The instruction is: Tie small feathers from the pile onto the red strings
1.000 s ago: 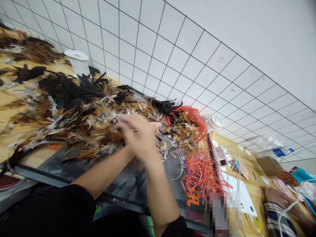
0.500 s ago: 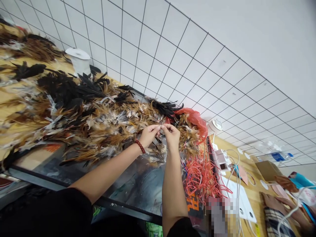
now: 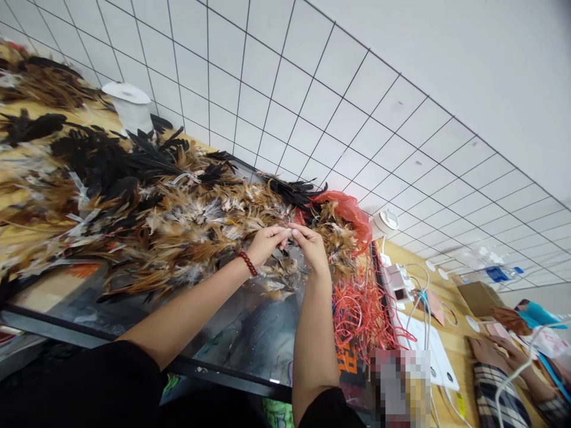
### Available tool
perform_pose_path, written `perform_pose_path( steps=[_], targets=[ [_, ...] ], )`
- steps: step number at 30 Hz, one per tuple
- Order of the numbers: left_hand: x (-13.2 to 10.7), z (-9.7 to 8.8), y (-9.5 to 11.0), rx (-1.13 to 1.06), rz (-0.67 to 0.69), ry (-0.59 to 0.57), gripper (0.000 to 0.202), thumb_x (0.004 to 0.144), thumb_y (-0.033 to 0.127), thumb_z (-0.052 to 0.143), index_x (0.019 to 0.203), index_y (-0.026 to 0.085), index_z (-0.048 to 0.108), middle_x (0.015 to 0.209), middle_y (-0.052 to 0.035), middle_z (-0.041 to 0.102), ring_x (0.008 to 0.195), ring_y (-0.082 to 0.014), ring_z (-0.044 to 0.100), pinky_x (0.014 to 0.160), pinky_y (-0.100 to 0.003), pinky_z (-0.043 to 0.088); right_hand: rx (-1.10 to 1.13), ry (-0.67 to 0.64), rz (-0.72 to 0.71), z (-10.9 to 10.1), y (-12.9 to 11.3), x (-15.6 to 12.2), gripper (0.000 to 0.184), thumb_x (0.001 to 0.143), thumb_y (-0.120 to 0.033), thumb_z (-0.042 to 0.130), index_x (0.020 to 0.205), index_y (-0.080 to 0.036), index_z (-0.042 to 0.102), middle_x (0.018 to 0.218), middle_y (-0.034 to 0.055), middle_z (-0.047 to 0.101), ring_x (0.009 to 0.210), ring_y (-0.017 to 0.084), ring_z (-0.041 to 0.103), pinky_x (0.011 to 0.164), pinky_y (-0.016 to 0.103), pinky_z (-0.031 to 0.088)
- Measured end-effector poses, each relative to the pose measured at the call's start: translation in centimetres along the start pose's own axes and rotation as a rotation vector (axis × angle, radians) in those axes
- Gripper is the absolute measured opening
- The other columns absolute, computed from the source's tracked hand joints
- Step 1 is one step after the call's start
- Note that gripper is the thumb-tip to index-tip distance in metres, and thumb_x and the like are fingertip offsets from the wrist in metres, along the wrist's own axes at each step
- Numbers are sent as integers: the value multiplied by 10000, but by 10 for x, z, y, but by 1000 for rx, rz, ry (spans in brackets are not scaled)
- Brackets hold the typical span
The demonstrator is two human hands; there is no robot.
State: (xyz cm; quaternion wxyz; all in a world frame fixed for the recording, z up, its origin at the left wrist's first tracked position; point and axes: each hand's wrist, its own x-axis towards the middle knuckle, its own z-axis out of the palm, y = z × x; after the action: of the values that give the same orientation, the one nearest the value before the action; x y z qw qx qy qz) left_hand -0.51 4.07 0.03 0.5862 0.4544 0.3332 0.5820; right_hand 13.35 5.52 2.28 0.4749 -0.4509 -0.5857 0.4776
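Observation:
My left hand (image 3: 267, 244), with a dark red bead bracelet (image 3: 248, 263) at the wrist, is pinched closed at the fingertips. My right hand (image 3: 311, 246) meets it tip to tip, thumb and forefinger pressed together. Whatever lies between the fingertips is too small to make out. Both hands hover over a heap of brown and tan feathers (image 3: 191, 226). Behind them, more feathers stick out of a red plastic bag (image 3: 350, 208). Loose feathers (image 3: 279, 279) lie below the hands on the glassy tabletop (image 3: 259, 333).
A tangle of red cords (image 3: 359, 309) lies to the right, beside chargers and white cables. A white spool (image 3: 129, 107) stands back left, near black feathers (image 3: 96, 154). A wire grid (image 3: 285, 89) lines the wall. Another person's hands (image 3: 491, 353) rest at the far right.
The view has shifted slightly, so the surroundings sit a little further left. My hands stay fingertip to fingertip, in nearly the same pose. The other person's hands have moved slightly.

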Motion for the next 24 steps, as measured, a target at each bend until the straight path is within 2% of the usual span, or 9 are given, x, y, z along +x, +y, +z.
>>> perform_pose_path(
  steps=[6, 10, 12, 16, 18, 20, 22, 24],
  targets=[
    [-2, 0, 5, 20, -30, -73, 356, 742, 426, 672, 519, 164, 584, 475, 2, 504, 542, -128, 490, 615, -269, 398, -20, -64, 7, -4, -8, -5, 303, 707, -411, 695, 904, -194, 776, 726, 19, 675, 583, 104, 454, 579, 249, 397],
    [-4, 0, 7, 2, -40, -97, 378, 752, 415, 663, 486, 164, 566, 462, -5, 498, 561, -142, 524, 653, -285, 425, -10, -95, -27, -5, -12, -8, 253, 709, -387, 712, 868, -201, 775, 777, 25, 685, 617, 109, 491, 598, 253, 408],
    [-4, 0, 6, -30, -69, -124, 346, 724, 409, 696, 512, 158, 587, 456, 7, 491, 523, -127, 498, 657, -294, 438, -2, -82, -57, -5, -12, -8, 218, 700, -370, 728, 830, -200, 767, 780, 20, 678, 650, 118, 522, 627, 259, 423],
    [-4, 0, 6, -94, -149, -223, 305, 689, 426, 746, 625, 143, 650, 511, 8, 541, 512, -107, 482, 646, -286, 442, 27, -57, -78, -5, -10, -7, 215, 722, -403, 714, 708, -190, 685, 622, -23, 575, 590, 119, 518, 627, 272, 439],
    [-4, 0, 6, -118, -160, -216, 324, 688, 457, 750, 707, 140, 686, 633, -27, 626, 609, -126, 547, 669, -275, 441, -1, -17, -101, -6, -10, -7, 233, 753, -415, 682, 689, -193, 654, 612, -26, 550, 580, 121, 512, 624, 275, 441],
    [-2, 0, 5, -150, -152, -153, 368, 684, 494, 746, 804, 147, 715, 748, -47, 672, 711, -145, 586, 709, -272, 443, -78, 40, -167, -9, -11, -6, 220, 759, -392, 676, 667, -194, 655, 675, -7, 573, 659, 134, 539, 679, 282, 452],
    [0, -2, 3, -136, -129, -110, 390, 678, 507, 747, 836, 151, 729, 766, -44, 678, 724, -145, 580, 707, -263, 434, -162, 74, -218, -10, -13, -6, 200, 741, -362, 687, 634, -195, 661, 732, 11, 586, 739, 146, 552, 727, 286, 456],
    [2, -4, 1, -54, -101, -130, 366, 694, 499, 737, 785, 144, 731, 712, -35, 659, 659, -131, 538, 656, -253, 411, -209, 63, -209, -9, -15, -6, 189, 735, -351, 686, 622, -200, 665, 719, 15, 573, 739, 150, 549, 711, 285, 461]
  ],
)
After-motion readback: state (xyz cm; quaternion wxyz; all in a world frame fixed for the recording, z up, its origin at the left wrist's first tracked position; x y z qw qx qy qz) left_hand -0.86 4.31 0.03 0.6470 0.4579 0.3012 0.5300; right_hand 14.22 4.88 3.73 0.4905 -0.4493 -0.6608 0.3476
